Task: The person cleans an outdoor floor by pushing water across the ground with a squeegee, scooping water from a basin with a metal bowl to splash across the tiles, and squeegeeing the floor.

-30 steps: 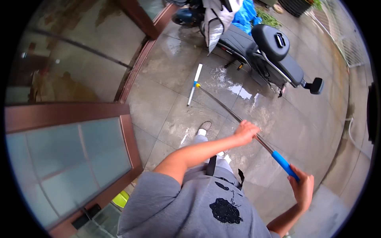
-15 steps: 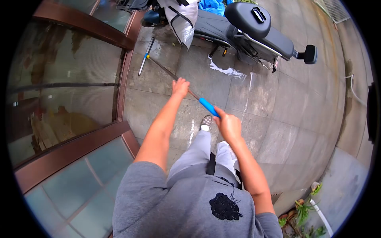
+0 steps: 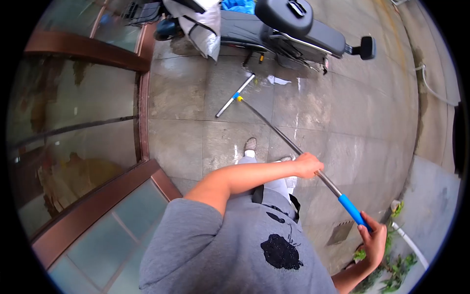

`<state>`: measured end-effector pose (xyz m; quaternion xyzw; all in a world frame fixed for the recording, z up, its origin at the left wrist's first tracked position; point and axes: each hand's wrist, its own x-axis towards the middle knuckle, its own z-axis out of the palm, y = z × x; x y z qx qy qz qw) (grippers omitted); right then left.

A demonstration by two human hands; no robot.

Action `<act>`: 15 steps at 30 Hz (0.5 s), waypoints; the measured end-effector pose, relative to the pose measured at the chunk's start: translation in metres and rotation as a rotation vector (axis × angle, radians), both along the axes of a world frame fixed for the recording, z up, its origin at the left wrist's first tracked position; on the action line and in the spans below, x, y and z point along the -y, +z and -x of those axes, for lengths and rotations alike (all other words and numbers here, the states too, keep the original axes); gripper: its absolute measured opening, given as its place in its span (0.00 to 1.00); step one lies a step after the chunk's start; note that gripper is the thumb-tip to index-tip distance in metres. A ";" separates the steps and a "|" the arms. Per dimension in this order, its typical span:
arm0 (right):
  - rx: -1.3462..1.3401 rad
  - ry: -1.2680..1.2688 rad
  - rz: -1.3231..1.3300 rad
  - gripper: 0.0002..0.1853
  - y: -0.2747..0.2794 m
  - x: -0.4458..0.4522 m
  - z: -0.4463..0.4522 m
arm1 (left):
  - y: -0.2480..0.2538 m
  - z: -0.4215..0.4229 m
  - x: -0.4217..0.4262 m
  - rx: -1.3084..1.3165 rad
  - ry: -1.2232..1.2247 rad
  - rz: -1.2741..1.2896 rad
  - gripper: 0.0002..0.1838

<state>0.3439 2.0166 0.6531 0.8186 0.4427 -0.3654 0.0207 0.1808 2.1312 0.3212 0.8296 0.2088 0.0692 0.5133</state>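
Note:
A floor squeegee (image 3: 274, 128) slants across the view, its metal pole running from the blue grip at lower right to the head at upper left. Wrapped around the middle of the pole is my left hand (image 3: 308, 165). My right hand (image 3: 373, 240) is closed on the end of the blue handle, low on the right. The squeegee's straight blade (image 3: 226, 106), with a blue and yellow joint, lies on the wet grey tile floor (image 3: 181, 134). Just beyond the blade, a puddle (image 3: 279, 80) shines on the tiles.
A dark scooter (image 3: 293, 36) with a padded seat stands at the top, a silver cover (image 3: 200, 32) hanging beside it. Brown-framed glass doors (image 3: 83, 137) line the left. On the right are a wall, a white hose (image 3: 431, 90), plants (image 3: 399, 269) and a floor drain (image 3: 340, 232).
Both hands have swung right and toward me with the squeegee. Its blade has moved from beside the doors to the right, near the puddle, which now looks smaller.

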 end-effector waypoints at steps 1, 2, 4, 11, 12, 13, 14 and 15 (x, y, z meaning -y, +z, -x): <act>-0.024 -0.009 -0.043 0.19 0.001 -0.004 0.003 | 0.007 0.002 -0.004 -0.081 -0.022 -0.041 0.08; -0.031 0.019 -0.043 0.19 -0.002 -0.011 0.006 | 0.001 0.008 -0.006 -0.038 0.027 -0.053 0.08; -0.044 0.075 -0.045 0.18 -0.017 -0.031 0.012 | -0.028 0.026 -0.017 -0.022 0.091 -0.084 0.09; -0.069 0.317 -0.210 0.18 -0.135 -0.049 0.034 | -0.088 0.111 -0.073 -0.403 0.067 -0.155 0.14; -0.068 0.319 -0.209 0.18 -0.137 -0.045 0.030 | -0.086 0.108 -0.072 -0.455 0.035 -0.135 0.14; -0.067 0.320 -0.205 0.18 -0.138 -0.038 0.025 | -0.084 0.098 -0.066 -0.453 0.003 -0.122 0.13; -0.046 0.281 -0.189 0.18 -0.132 -0.031 0.016 | -0.082 0.082 -0.059 -0.449 -0.030 -0.111 0.13; -0.020 0.243 -0.174 0.17 -0.119 -0.023 0.000 | -0.075 0.061 -0.053 -0.442 -0.063 -0.102 0.12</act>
